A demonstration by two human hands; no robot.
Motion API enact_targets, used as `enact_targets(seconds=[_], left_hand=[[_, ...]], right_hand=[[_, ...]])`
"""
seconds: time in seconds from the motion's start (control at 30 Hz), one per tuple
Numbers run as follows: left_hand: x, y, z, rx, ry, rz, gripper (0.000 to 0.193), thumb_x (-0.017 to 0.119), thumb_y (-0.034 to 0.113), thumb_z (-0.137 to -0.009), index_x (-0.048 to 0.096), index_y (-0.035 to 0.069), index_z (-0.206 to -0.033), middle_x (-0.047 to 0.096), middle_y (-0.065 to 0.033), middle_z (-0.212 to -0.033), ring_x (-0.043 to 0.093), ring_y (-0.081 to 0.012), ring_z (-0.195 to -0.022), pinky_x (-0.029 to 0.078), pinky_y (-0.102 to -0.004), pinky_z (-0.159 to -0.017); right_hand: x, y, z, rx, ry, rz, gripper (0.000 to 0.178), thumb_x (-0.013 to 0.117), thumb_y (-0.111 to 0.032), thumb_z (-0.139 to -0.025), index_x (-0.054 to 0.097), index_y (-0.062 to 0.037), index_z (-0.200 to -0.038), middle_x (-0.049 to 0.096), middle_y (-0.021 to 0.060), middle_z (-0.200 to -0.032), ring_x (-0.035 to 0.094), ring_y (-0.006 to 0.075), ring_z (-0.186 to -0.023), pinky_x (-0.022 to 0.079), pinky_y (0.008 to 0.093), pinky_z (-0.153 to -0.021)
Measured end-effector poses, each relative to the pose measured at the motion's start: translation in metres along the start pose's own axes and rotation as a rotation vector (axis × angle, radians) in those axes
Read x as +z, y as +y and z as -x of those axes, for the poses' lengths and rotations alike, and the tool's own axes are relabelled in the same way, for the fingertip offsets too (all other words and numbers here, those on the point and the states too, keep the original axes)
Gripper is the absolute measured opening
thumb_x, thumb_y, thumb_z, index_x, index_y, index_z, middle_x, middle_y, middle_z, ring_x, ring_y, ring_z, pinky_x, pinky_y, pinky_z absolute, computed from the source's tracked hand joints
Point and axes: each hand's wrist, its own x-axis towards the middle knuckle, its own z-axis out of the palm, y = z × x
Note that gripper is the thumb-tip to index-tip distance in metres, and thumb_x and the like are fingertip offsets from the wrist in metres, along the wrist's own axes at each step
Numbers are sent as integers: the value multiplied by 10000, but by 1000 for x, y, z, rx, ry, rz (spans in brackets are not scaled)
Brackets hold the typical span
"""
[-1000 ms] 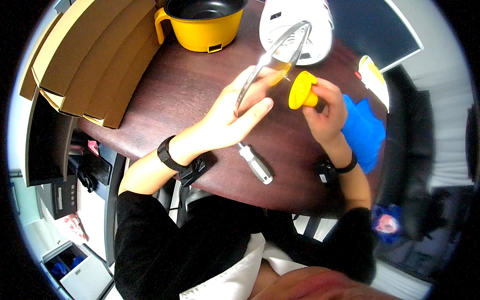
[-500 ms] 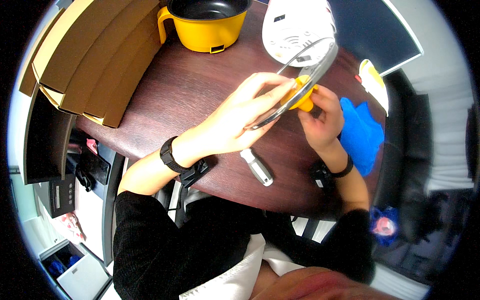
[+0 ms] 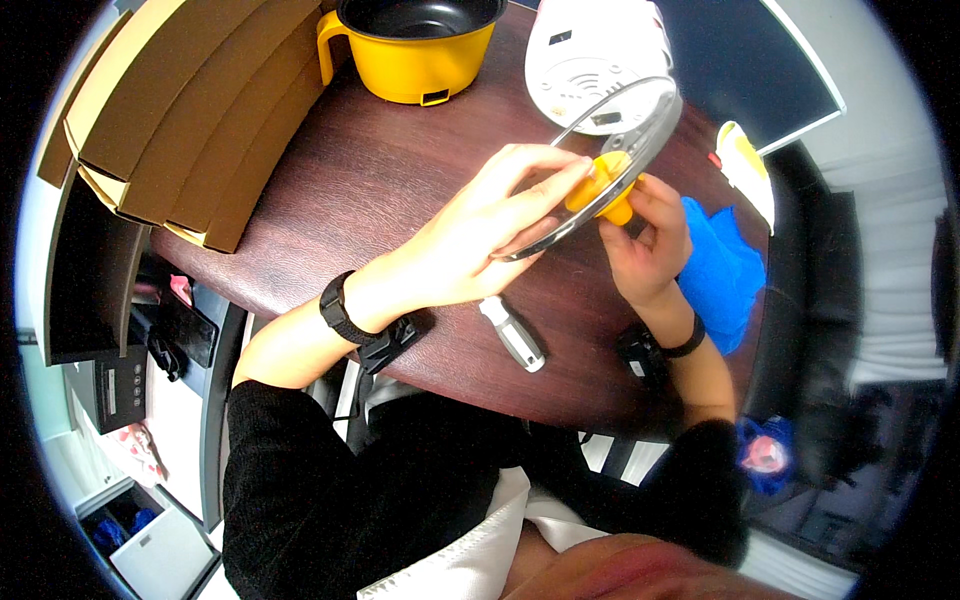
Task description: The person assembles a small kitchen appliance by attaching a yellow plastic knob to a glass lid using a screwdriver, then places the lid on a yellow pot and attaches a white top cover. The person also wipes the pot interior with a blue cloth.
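Observation:
A clear pot lid [image 3: 657, 128] with a metal rim and a yellow knob [image 3: 618, 205] is held tilted, nearly on edge, above the table. My left hand [image 3: 480, 225] grips the lid from the left, its fingers by the rim and the yellow part. On the other side, my right hand [image 3: 648, 240] pinches the yellow knob between thumb and fingers. Below them on the table lies a short grey-and-white handled tool [image 3: 513, 335], like a screwdriver. The fingers partly hide where the knob meets the lid.
A yellow pot [image 3: 420, 65] with a black inside stands at the back, beside a white appliance [image 3: 590, 60]. Brown cardboard [image 3: 200, 120] takes up the left of the table [image 3: 400, 150]. A blue cloth [image 3: 722, 275] and a yellow-and-white item [image 3: 748, 170] lie at the right.
The lid has turned slightly and shifted a little to the right, showing more of its face. Both hands keep their hold, the right one moving very slightly.

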Motion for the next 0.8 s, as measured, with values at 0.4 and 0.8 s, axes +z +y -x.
enact_targets(seconds=[0.4,0.8], left_hand=[[0,2,-1,-12,17,17,543,583,2,-815,477,8,-1348,468,-185,-1267,485,-318,-1177,412,-378,-992],[0,2,-1,-6,17,-29,486,578,-3,-823,519,6,-1305,515,-166,-1196,531,-295,-1104,460,-356,-919]], right_hand=[[-2,-1,-5,-49,-20,43,372,770,-126,-763,571,-54,-1069,647,152,-1084,668,301,-909,550,351,-757],[-2,-3,-4,-38,-19,81,365,769,-84,-741,585,-58,-1054,660,144,-1052,674,297,-883,553,351,-733]])
